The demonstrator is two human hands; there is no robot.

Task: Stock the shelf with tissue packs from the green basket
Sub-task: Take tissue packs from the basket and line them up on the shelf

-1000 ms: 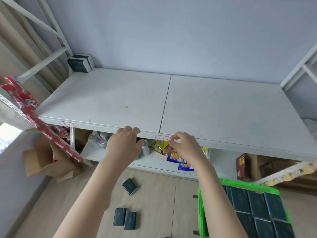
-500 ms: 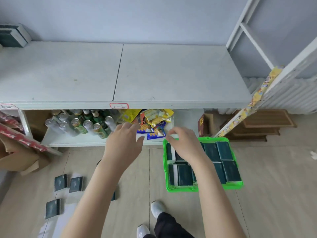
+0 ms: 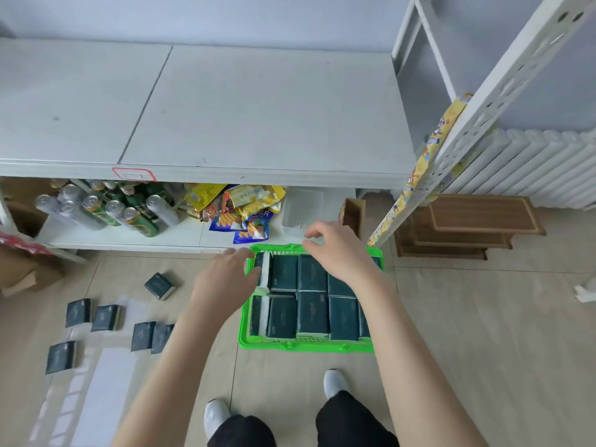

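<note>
Two loose, empty grips: left hand (image 3: 225, 280) beside the green basket (image 3: 306, 347), right hand (image 3: 338, 253) over its far rim.

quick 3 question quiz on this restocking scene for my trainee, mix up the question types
1. True or false: the green basket stands on the top shelf board.
2. What sits on the lower shelf, to the left of the snack bags? A) drink cans B) shoes C) folded towels
3. Fill in: loose tissue packs lie on the floor on the person's ____ side of the basket.
Key: 1 false, it stands on the floor; 2 A; 3 left.
</note>
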